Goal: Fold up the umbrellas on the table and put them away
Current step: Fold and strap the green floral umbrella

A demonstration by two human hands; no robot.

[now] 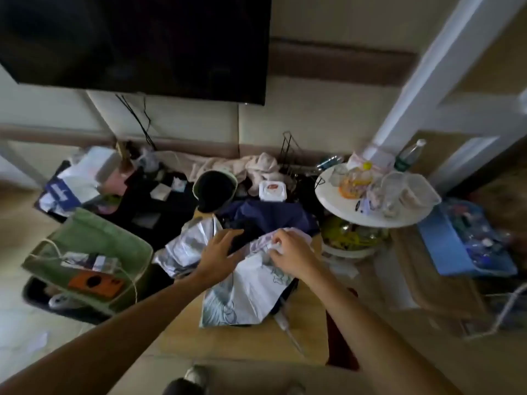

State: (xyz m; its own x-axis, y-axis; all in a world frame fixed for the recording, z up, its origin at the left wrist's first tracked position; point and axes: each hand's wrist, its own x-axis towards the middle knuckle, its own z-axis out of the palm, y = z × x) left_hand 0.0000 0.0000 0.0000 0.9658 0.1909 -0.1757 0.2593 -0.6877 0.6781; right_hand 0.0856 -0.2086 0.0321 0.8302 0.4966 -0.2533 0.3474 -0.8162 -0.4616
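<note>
A white umbrella (245, 292) with a pale blue print lies crumpled on the wooden table (182, 332), its handle (283, 322) pointing toward me. My right hand (291, 252) pinches a bunched fold of its canopy near the top. My left hand (218, 252) lies on the fabric beside it with fingers stretched out, reaching over a silvery umbrella canopy (189, 246). Behind both lies a dark navy umbrella (271, 216), partly hidden by my hands.
A green fabric bin (85, 238) with a cable and an orange box stands at the left. A black cap (215, 189), wipes box (272, 191) and clothes crowd the back. A round white tray (342, 206) with cups sits at the right, a blue box (445, 243) beyond.
</note>
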